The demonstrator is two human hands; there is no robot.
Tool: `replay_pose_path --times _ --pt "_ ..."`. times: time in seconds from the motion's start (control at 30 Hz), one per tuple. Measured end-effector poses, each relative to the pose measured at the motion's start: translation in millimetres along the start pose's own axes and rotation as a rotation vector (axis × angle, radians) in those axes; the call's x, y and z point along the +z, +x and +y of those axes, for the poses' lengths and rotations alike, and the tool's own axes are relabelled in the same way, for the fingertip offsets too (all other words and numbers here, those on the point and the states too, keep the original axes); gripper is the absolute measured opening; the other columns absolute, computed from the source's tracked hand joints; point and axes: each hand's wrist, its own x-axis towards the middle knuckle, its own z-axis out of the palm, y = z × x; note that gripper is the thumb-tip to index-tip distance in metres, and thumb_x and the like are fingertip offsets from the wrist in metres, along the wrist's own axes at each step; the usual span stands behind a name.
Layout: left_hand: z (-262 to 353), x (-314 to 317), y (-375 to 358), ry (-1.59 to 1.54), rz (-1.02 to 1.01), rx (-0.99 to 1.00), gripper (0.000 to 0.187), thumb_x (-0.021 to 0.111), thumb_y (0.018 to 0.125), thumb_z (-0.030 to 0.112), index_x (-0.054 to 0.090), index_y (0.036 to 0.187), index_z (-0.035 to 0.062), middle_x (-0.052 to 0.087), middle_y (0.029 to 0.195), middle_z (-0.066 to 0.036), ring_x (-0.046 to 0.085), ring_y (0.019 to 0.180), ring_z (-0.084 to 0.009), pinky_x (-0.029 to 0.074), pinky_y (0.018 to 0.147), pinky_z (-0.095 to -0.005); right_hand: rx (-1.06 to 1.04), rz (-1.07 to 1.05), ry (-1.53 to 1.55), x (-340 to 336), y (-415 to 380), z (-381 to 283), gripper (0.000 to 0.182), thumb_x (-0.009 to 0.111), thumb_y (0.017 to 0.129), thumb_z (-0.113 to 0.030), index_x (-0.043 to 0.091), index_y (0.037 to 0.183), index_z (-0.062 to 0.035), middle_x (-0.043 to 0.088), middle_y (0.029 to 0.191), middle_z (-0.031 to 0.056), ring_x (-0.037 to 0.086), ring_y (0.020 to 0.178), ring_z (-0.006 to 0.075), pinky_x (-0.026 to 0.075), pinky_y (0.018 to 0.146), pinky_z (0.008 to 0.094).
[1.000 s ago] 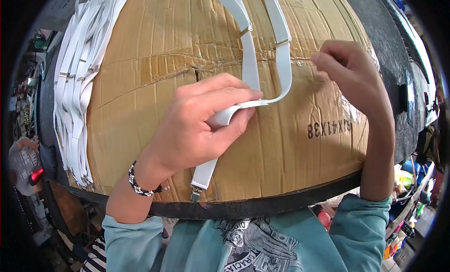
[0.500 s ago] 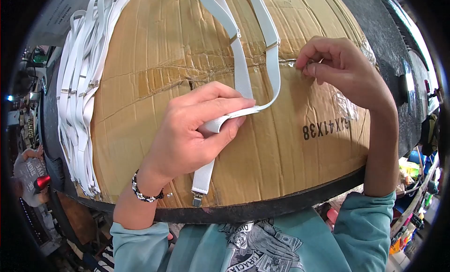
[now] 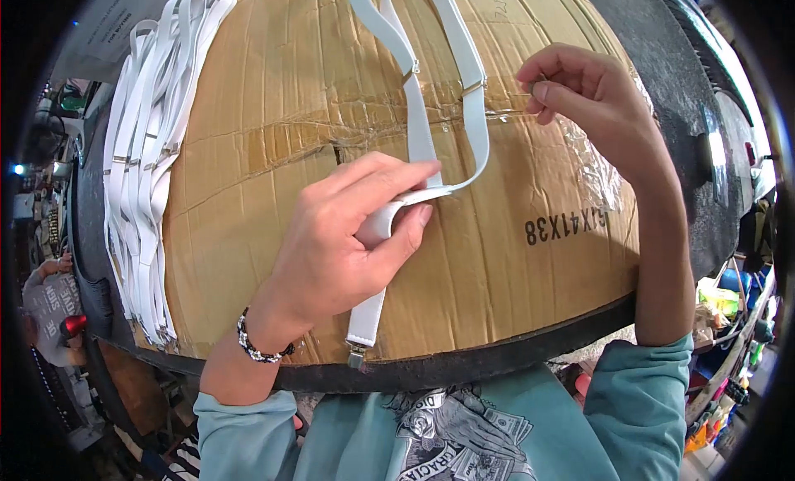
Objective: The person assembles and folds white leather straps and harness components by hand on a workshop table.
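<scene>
The left hand (image 3: pixel 335 232) is nearly closed, pinching a folded part of a white strap (image 3: pixel 474 120) between thumb and fingers. The right hand (image 3: pixel 609 100), well apart to the right and a little farther off, has its thumb and index finger drawn together on a small dark piece (image 3: pixel 537 81), too small to identify.

The strap lies near the middle of the cardboard (image 3: pixel 530 290). From the pinch, one length curves up on the right and runs to the far side; another runs just left of it. Each has a metal slider, the right one (image 3: pixel 473 88) slightly nearer than the left one (image 3: pixel 411 72). Below the left hand, a short end reaches the near edge, where its metal clip (image 3: pixel 356 358) overlaps the dark table rim (image 3: pixel 464 367).

Farther left, a bundle of similar white straps (image 3: pixel 149 170) lies lengthwise on the cardboard.

The step in hand looks like keeping the fold ready while the right hand manages the small piece. Joining the two would call for a steady left pinch, the fold's edges kept even, and a precise right-hand approach.
</scene>
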Motion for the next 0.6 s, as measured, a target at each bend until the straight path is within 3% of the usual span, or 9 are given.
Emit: replay_pose_path --times 0.17,0.27,0.4,0.47,0.6 --pt "14 -8 -4 0.207 -0.102 0.043 0.026 0.072 0.088 -0.002 0.072 0.114 -0.0018 0.068 0.098 -0.011 0.066 0.079 -0.0200 0.052 0.064 -0.0314 0.013 0.059 -0.048 -4 0 -7 0.025 0.064 0.095 -0.003 0.070 0.118 0.0033 0.069 0.094 0.0040 0.063 0.082 0.0068 0.050 0.071 0.0233" --pt "17 -14 -16 0.076 -0.186 0.095 0.026 0.074 0.087 -0.001 0.072 0.113 -0.0011 0.066 0.096 -0.011 0.065 0.077 -0.0233 0.052 0.064 -0.0339 -0.103 0.105 -0.137 -7 -6 -16 0.025 0.066 0.095 -0.007 0.071 0.116 0.0044 0.067 0.085 0.0007 0.060 0.080 0.0049 0.049 0.071 0.0228" --pt "6 -13 -29 0.107 -0.182 0.197 0.032 0.078 0.082 0.001 0.073 0.114 0.0022 0.064 0.088 -0.009 0.062 0.074 -0.0259 0.050 0.065 -0.0364 -0.058 0.067 0.137 22 -40 -59 0.030 0.068 0.093 0.000 0.069 0.123 0.0032 0.065 0.090 0.0008 0.059 0.081 0.0046 0.046 0.071 0.0199" --pt "1 -15 -30 0.118 -0.194 0.216 0.033 0.079 0.081 0.002 0.074 0.114 0.0033 0.062 0.085 -0.008 0.061 0.073 -0.0264 0.049 0.065 -0.0377 0.016 0.055 0.168 45 -63 -74 0.027 0.071 0.090 0.004 0.069 0.116 0.0019 0.066 0.092 0.0012 0.060 0.082 0.0054 0.048 0.070 0.0206" --pt "-11 -14 -35 0.071 -0.168 0.296 0.036 0.081 0.079 0.003 0.074 0.114 0.0044 0.060 0.082 -0.008 0.060 0.071 -0.0267 0.047 0.064 -0.0390 -0.146 0.011 0.103 78 -87 -76 0.025 0.073 0.084 0.008 0.075 0.107 -0.0004 0.068 0.091 0.0044 0.063 0.078 0.0103 0.049 0.067 0.0242"
